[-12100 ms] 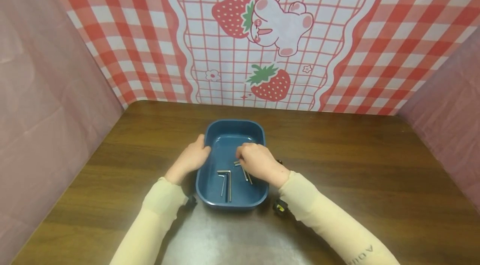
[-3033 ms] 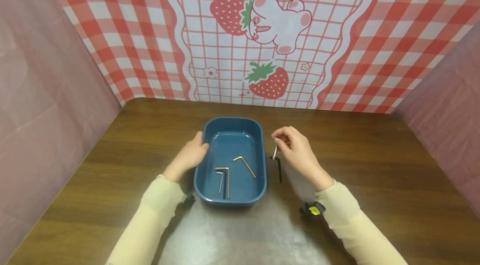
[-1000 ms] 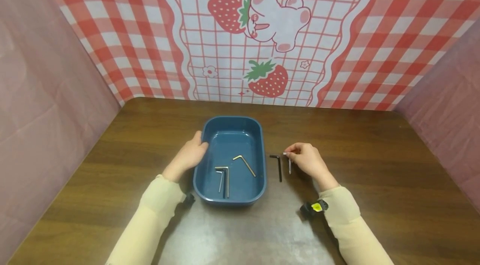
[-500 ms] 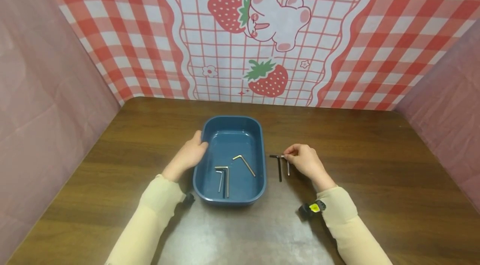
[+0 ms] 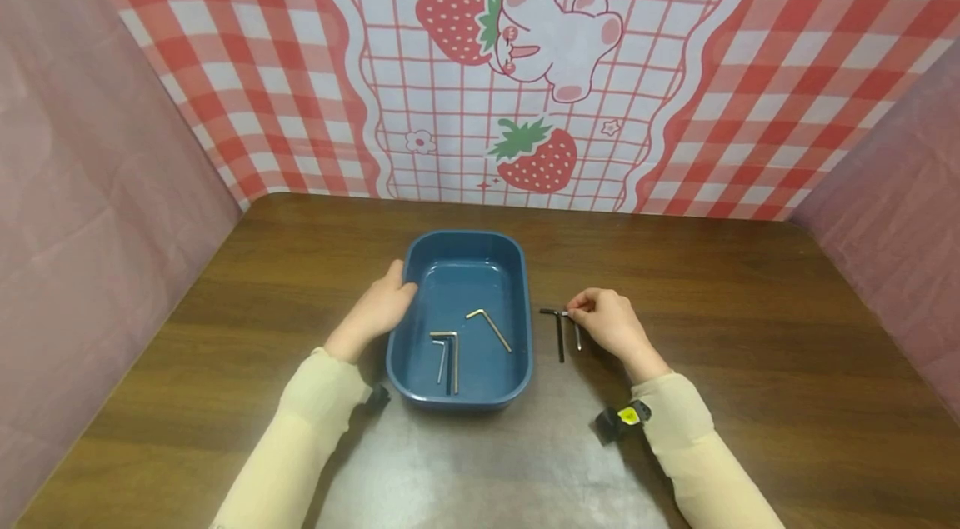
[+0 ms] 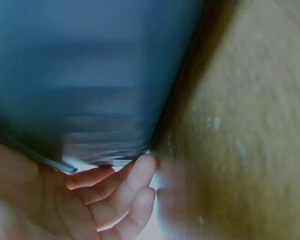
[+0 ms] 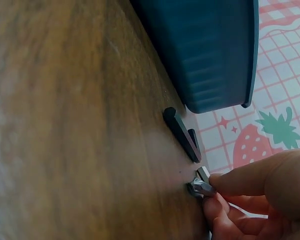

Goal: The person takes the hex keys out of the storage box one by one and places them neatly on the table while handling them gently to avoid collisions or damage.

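Observation:
A deep blue plastic tray (image 5: 463, 239) stands on the table. At its left wall my left hand (image 5: 377, 308) grips the rim, with fingers (image 6: 122, 195) against the outer side in the left wrist view. My right hand (image 5: 611, 322) pinches a small silver hex key (image 7: 202, 187) by its short arm, the long arm pointing toward me, close to the tabletop. Just left of it lies a black hex key (image 5: 559, 337), between the tray and my right hand. Inside the tray are a brassy hex key (image 5: 495, 331), another brassy one (image 5: 456, 362), a small silver one (image 5: 441, 364) and a black one (image 5: 449, 375).
The wooden table (image 5: 712, 304) extends to both sides. A red and white checked cloth (image 5: 300, 87) with strawberries hangs at the back, and pink cloth (image 5: 112, 204) hangs at the left and right. Wrist cameras (image 5: 611, 425) sit below the cuffs.
Earlier my right hand was inside the tray. It has since carried the silver hex key out, rightward past the black one and down beside it. My left hand has stayed at the rim.

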`<state>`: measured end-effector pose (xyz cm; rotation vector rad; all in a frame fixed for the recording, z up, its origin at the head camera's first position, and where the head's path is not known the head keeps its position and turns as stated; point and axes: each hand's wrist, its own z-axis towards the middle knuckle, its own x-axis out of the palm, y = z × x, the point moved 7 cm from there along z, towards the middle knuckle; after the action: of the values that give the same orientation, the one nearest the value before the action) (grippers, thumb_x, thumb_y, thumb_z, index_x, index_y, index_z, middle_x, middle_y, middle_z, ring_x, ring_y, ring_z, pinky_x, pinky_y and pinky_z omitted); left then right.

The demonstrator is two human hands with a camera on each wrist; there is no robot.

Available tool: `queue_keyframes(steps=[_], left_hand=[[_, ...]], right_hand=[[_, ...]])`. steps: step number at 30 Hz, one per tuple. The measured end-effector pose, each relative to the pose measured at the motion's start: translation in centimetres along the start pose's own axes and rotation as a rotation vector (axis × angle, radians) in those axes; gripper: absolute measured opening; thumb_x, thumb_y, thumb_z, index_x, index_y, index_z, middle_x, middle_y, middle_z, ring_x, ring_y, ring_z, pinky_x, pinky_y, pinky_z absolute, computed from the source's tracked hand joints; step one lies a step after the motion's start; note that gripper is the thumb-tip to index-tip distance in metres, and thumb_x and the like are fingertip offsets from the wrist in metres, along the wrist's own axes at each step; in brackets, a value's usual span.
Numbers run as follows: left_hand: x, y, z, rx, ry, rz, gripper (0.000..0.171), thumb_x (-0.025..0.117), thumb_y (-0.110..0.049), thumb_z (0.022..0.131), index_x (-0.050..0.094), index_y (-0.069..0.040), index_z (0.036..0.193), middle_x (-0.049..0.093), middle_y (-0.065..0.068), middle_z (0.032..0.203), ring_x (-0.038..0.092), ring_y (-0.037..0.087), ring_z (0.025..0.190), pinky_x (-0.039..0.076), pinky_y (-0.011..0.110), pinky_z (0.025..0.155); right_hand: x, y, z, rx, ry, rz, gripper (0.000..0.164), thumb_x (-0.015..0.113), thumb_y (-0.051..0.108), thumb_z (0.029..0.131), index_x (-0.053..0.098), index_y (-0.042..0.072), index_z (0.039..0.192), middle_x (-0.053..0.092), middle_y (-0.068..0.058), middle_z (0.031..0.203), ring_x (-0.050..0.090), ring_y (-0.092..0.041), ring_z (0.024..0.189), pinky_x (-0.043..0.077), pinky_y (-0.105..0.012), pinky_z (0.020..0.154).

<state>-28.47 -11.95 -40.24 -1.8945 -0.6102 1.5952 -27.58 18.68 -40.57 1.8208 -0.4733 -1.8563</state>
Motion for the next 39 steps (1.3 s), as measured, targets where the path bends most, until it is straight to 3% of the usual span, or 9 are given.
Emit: queue_keyframes(steps=[39], left_hand=[[0.02, 0.10, 0.09, -0.006, 0.015, -0.014, 0.039, 0.032, -0.023, 0.094, 0.032, 0.001, 0.125, 0.050, 0.025, 0.120, 0.053, 0.032, 0.100, 0.044, 0.047, 0.085]], right_hand=[[0.04, 0.30, -0.12, -0.029, -0.020, -0.016, 0.009, 0.063, 0.013, 0.080, 0.068, 0.007, 0.082, 0.065, -0.002, 0.071, 0.055, -0.013, 0.065, 0.041, -0.030, 0.061]])
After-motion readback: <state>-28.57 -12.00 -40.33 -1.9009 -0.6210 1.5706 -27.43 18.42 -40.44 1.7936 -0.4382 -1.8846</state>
